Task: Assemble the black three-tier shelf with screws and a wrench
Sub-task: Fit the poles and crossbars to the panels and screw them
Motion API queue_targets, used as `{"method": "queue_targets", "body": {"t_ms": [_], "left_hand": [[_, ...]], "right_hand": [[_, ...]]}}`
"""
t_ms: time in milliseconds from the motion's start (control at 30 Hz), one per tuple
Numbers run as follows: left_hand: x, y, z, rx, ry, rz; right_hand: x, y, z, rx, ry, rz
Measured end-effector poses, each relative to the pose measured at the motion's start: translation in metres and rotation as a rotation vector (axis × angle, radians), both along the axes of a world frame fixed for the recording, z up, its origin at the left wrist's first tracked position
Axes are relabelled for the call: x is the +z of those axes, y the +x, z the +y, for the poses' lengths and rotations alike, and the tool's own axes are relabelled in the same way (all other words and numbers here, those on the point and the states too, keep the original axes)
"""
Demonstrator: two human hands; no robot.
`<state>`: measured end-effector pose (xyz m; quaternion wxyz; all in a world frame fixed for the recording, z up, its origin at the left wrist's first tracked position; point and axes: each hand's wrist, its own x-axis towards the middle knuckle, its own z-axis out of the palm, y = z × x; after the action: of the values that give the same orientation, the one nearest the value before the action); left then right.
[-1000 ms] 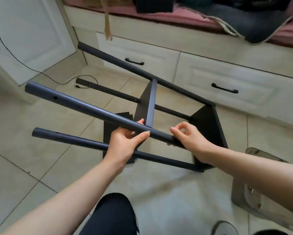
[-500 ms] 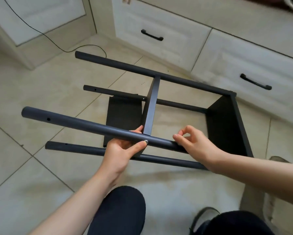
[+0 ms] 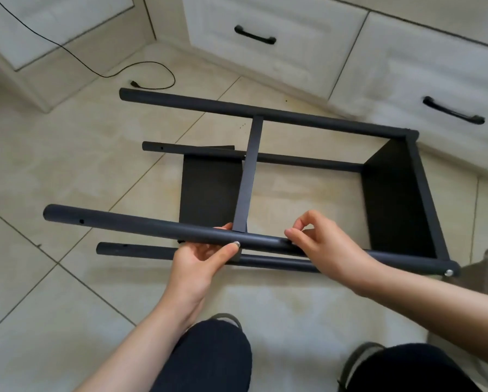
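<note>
Left hand (image 3: 200,258) grips pole (image 3: 141,227); right hand (image 3: 330,247) pinches it.

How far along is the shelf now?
Done: end panel joined to four poles, a screw showing at its corner. In hand: left hand grips the near pole, thumb beside the middle-tier screw; right hand pinches at it. Left: third tier; its pole holes gape.

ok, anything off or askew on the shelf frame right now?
One thing: a loose black panel lies flat on the floor inside the frame, fixed to nothing, while the middle shelf and end shelf sit between the poles. The free pole ends show empty screw holes. No damage visible.
</note>
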<state>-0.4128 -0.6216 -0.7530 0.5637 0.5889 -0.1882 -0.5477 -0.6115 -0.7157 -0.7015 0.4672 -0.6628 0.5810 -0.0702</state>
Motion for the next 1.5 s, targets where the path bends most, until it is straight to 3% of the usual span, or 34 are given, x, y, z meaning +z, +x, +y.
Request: {"method": "queue_targets", "body": {"t_ms": [133,233,300,433,500,600,700,767,933,1133,1267,1500], "left_hand": [[0.0,0.004,0.005,-0.003,0.057,-0.05],[0.009,0.007,0.006,-0.107,0.166,-0.273],[0.017,0.011,0.006,-0.166,0.254,-0.491],[0.032,0.016,0.004,-0.266,0.444,-1.142],[0.041,0.015,0.001,-0.303,0.478,-1.339],[0.053,0.017,-0.003,-0.371,0.387,-1.608],[0.064,0.019,-0.014,-0.417,0.028,-1.813],[0.068,0.019,-0.026,-0.549,-0.063,-1.87],[0.069,0.04,-0.073,-1.042,0.093,-1.82],[0.058,0.052,-0.119,-1.45,-0.174,-1.877],[0.056,0.044,-0.13,-1.539,-0.147,-1.809],[0.059,0.042,-0.131,-1.537,-0.081,-1.746]], "right_hand": [[-0.004,0.004,0.004,0.011,0.005,-0.008],[-0.003,0.004,0.004,0.001,0.013,-0.031],[0.0,0.004,0.0,0.035,0.018,-0.006],[0.004,0.009,-0.008,0.085,0.061,0.038],[0.006,0.012,-0.014,0.095,0.04,0.055],[0.009,0.015,-0.028,0.104,-0.05,0.07],[0.015,0.021,-0.05,0.073,-0.105,0.041],[0.02,0.026,-0.07,0.049,-0.148,0.019],[0.029,0.044,-0.129,0.08,-0.276,0.019],[0.023,0.067,-0.196,0.248,-0.536,0.256],[0.011,0.076,-0.229,0.455,-0.57,0.428],[0.017,0.089,-0.246,0.675,-0.602,0.549]]}}
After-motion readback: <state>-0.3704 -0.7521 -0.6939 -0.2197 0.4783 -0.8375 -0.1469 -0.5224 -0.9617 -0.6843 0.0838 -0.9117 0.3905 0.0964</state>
